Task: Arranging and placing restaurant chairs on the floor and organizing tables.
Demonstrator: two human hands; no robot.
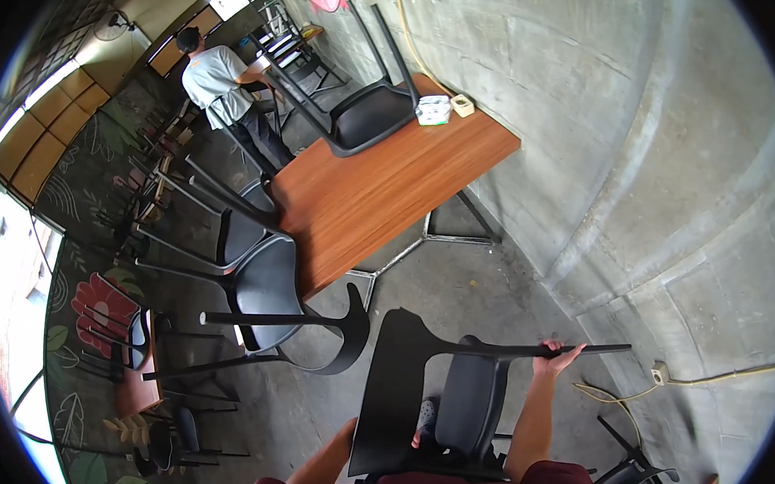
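A black plastic chair (390, 388) is tilted on its side close in front of my body, off the table. The fingers of my left hand (416, 439) curl around the edge of its wide backrest, which hides most of that hand. My right hand (557, 357) is wrapped around one of its legs, which points toward the concrete wall. Ahead stands a brown wooden table (384, 189) on a metal frame. Upside down at its far side rests another black chair (376, 113). More upturned chairs (267, 289) hang along its left edge, seats on the tabletop.
A white packet (433, 110) and a cream socket box (462, 105) lie near the concrete wall (593, 129). Yellow cable (728, 375) runs to an outlet (660, 373). Behind the table, a person (218, 86) faces away. Another chair (631, 470) is low at right.
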